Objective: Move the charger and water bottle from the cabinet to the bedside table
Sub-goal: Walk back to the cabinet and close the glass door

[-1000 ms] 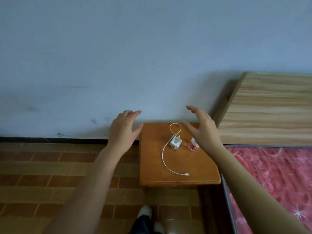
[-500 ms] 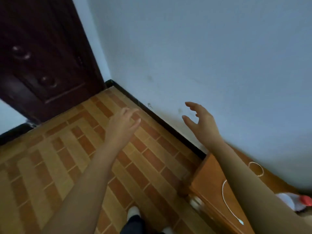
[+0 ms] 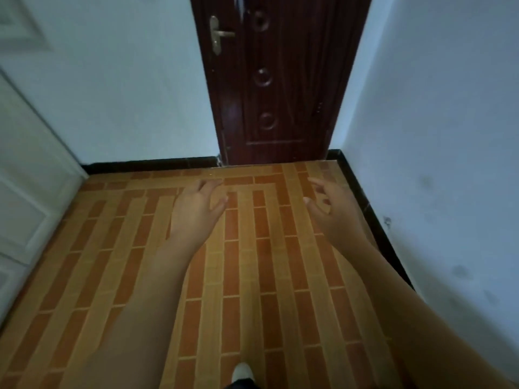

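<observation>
Empty, loosely spread, left hand (image 3: 196,211) and right hand (image 3: 332,210) hover above brick-patterned floor (image 3: 252,276)

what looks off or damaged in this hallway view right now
Nothing is spilled or askew. The only blemishes are dark scuff marks on the white wall at right, just above the black baseboard. The door is shut, the tiled floor is bare, and both hands are empty.

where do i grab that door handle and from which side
Grip the free end of the lever on the door handle, the part that sticks out to the right of its upright brass plate. Come from the right and above, wrapping fingers over the horizontal bar so it can be pushed down. Both the left hand and right hand are empty.
</observation>
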{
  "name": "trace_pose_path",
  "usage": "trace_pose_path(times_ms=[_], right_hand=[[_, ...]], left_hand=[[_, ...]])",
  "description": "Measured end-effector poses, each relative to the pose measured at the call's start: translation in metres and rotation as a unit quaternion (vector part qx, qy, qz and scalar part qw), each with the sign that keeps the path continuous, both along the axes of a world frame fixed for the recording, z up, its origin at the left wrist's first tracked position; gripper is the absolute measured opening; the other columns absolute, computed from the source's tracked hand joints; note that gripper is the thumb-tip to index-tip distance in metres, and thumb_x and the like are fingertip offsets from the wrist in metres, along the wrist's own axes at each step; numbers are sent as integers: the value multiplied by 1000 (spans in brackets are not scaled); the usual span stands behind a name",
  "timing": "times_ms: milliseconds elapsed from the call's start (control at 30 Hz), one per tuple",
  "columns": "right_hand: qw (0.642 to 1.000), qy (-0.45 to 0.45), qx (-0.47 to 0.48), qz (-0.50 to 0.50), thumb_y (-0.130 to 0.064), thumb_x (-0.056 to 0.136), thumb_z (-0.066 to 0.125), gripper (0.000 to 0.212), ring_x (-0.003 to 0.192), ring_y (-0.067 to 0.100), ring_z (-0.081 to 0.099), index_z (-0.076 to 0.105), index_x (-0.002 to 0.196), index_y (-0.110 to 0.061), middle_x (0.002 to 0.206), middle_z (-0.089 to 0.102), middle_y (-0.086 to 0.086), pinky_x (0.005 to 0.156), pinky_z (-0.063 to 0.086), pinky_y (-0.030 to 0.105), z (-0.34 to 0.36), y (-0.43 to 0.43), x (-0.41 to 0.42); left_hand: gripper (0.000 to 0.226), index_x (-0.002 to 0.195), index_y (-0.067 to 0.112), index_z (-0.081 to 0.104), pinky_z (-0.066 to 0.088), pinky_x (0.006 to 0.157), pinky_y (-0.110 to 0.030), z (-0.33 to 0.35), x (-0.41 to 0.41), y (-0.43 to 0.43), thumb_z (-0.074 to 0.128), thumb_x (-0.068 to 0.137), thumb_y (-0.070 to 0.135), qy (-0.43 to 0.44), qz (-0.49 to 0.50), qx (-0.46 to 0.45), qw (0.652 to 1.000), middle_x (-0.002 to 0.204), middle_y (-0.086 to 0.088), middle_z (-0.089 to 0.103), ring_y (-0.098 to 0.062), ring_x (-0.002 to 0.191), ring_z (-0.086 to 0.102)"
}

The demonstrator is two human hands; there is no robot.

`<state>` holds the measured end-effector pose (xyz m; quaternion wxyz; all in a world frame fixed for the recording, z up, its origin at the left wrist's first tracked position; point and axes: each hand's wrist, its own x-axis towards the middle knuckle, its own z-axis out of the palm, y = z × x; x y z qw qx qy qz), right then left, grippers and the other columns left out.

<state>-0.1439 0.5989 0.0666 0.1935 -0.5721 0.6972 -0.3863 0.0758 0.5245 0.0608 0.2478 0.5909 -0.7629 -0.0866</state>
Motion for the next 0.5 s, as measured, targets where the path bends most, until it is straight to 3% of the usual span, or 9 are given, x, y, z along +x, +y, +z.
trace_pose_path(times_ms=[167, 300, 500], right_hand=[[995, 10, 3, 102, -27, 90, 51, 41, 114, 6, 44, 42, 130, -24, 132, 50, -2, 97, 40, 31, 1, -48, 61], [986, 11, 2, 166, -27, 90, 51, 41, 113, 11, 47, 42, 131, -24, 132, 50, -1, 99, 43, 40, 0, -72, 96], [967, 56, -14, 247, -28, 91, 49, 43, 127, 11, 39, 40, 133, -24, 138, 45, -4, 105, 32, 32, -1, -102, 125]], left_hand=[[38, 124, 16, 52, 45, 92, -42, 5, 76, -11, 56, 88, 29, 19, 82, 1, 996, 126, -15, 54, -30, 115, 50], [37, 122, 18, 53, 43, 89, -39, 6, 125, -3, 57, 87, 30, 28, 119, 5, 992, 122, -13, 56, -29, 113, 50], [40, 124, 20, 51, 43, 88, -40, 8, 173, 14, 57, 86, 35, -12, 194, 10, 981, 122, -12, 56, -28, 112, 51]])
